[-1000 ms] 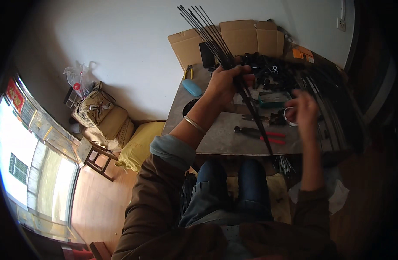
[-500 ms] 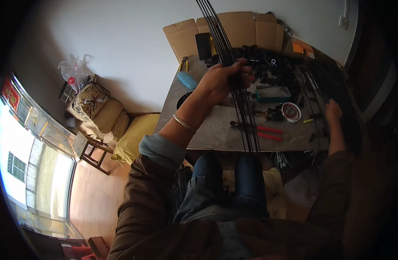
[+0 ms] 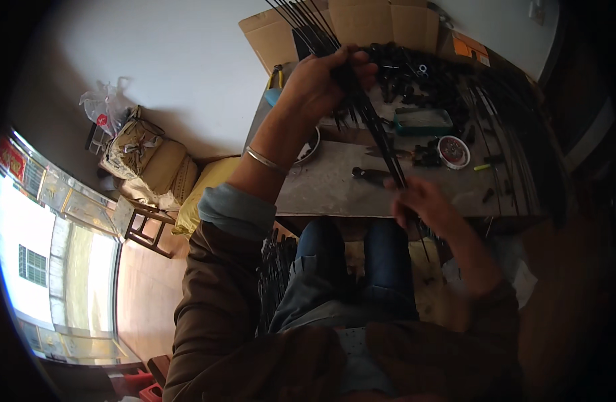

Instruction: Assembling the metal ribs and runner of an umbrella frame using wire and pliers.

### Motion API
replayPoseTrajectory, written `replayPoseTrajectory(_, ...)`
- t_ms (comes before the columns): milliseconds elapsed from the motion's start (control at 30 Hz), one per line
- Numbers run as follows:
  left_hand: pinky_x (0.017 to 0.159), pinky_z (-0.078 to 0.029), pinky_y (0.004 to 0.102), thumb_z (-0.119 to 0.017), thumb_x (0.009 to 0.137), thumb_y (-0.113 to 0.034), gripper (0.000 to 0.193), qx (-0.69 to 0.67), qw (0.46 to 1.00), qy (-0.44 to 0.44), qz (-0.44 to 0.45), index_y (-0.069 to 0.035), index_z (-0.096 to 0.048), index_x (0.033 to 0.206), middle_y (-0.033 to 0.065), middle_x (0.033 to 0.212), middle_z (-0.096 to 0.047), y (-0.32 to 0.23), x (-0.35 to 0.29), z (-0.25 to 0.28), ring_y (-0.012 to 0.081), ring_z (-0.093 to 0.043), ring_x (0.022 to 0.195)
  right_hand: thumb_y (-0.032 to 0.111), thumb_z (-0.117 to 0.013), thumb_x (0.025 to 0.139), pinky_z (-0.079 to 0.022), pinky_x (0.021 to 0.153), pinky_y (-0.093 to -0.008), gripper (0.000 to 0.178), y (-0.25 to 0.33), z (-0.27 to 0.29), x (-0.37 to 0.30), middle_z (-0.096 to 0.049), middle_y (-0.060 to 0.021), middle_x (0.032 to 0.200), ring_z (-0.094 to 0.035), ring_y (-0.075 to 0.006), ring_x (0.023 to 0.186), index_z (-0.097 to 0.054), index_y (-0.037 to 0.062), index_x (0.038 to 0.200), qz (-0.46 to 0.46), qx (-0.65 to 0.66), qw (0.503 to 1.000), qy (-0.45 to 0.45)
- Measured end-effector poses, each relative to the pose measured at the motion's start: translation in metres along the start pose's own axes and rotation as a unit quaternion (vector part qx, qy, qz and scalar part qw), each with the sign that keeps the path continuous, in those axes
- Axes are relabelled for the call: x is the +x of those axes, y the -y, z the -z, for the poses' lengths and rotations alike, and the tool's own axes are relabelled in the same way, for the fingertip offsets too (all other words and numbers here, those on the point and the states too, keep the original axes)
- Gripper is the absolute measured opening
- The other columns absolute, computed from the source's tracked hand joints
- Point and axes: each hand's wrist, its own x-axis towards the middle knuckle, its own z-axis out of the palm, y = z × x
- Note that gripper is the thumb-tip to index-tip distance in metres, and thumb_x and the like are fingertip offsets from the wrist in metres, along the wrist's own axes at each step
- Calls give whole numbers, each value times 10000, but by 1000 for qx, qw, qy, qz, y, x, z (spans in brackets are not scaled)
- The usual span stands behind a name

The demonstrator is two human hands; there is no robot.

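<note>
A bundle of long thin black rods [image 3: 383,137] slants across my view, its upper ends fanned apart. My left hand [image 3: 331,80] is closed around its upper part, above the table. Lower down, at the table's front edge, my right hand [image 3: 423,206] is closed on the narrow end of the bundle. One thin tip pokes out below that hand. Close to the right fingers lies a dark-headed tool [image 3: 373,175], its handles hidden behind the hand. Just beyond the rods sits a green-edged tray [image 3: 422,131]. A round white tub [image 3: 454,166] with reddish contents stands right of them.
Black parts [image 3: 401,77] are heaped at the table's back, before upright cardboard [image 3: 361,27]. More rods [image 3: 502,144] lie along the right side. A round dish [image 3: 316,144] is partly behind my left wrist. A yellow sack [image 3: 204,194] and a stool [image 3: 144,224] stand left.
My right hand has come from the rods at the table's right side to the lower end of the held bundle. My left hand has risen slightly leftward, and the upper rod ends spread wider.
</note>
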Motion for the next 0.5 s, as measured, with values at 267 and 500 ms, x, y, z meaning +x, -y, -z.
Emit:
replayPoseTrajectory(267,943,-463,501,-295,1035,-224,278,-39,997,-38,-63,-4,-464,1015,113,906,-544,-60,14,40,314,-580,948,256,-548,943,-286,424,-241,239,-44,39,-81,-429,16,566,-360,-62,466,-578,21,911,-86,25,988,-124)
replayPoseTrajectory(500,935,-482,490,-268,1041,-240,340,-130,987,42,-86,20,-438,904,148,843,-530,-89,38,88,320,-583,899,270,-547,930,-291,413,-234,224,-50,129,-190,-463,2,594,-379,-58,452,-565,50,969,40,36,973,-226)
